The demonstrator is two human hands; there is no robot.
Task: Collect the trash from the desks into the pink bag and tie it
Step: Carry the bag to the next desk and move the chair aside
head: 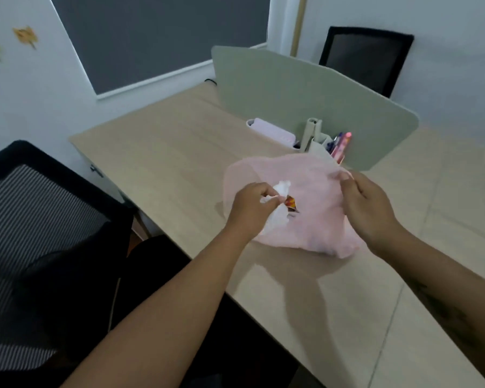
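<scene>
A thin pink bag (pixel 311 208) is held up over the wooden desk (pixel 179 152). My right hand (pixel 367 205) pinches the bag's upper right edge. My left hand (pixel 252 205) grips crumpled white tissue (pixel 280 189) and a small red and orange wrapper (pixel 290 203) at the bag's left side. Whether the trash is inside the bag or just in front of it is unclear.
A grey-green divider panel (pixel 305 91) crosses the desk behind the bag. At its foot stand a white organiser with a pale pink item (pixel 272 133) and pens (pixel 340 147). A black mesh chair (pixel 39 233) is at my left; another chair (pixel 367 57) stands beyond the divider.
</scene>
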